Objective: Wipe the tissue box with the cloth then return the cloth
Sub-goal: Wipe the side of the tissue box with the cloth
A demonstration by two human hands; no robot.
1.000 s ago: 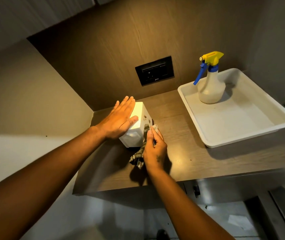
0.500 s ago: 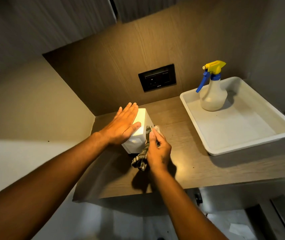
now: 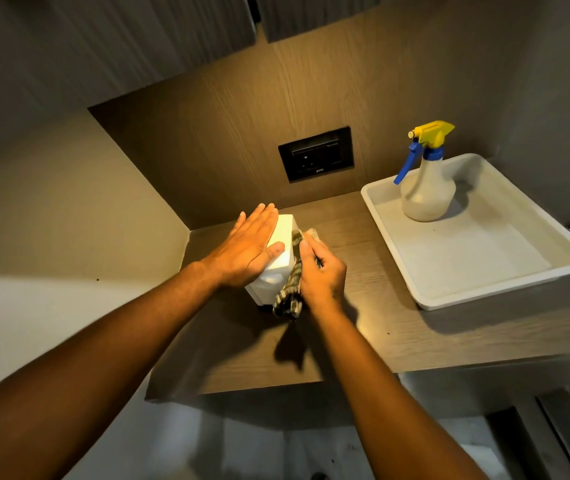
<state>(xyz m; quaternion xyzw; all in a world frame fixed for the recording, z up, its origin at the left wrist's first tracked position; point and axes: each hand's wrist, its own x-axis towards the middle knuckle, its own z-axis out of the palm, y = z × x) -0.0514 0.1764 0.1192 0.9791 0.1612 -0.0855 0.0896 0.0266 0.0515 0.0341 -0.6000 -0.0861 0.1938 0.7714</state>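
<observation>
A white tissue box (image 3: 274,275) stands on the wooden counter (image 3: 373,327), near its left end. My left hand (image 3: 247,249) lies flat on the box's top and left side, fingers together, thumb on the near face. My right hand (image 3: 321,271) presses a dark checked cloth (image 3: 290,289) against the box's right side. The cloth hangs down past the box's lower right corner and a pale fold of it shows above my fingers. The right face of the box is hidden by cloth and hand.
A white tray (image 3: 505,289) sits on the counter's right part, with a spray bottle (image 3: 427,188) with yellow and blue trigger standing in its far corner. A black wall socket (image 3: 316,153) is on the back panel. Cabinets hang above. The counter's front edge runs close below my forearms.
My right hand with the cloth has slid further along the box's right side, away from me. The left hand stays on the box. The camera has tilted upward.
</observation>
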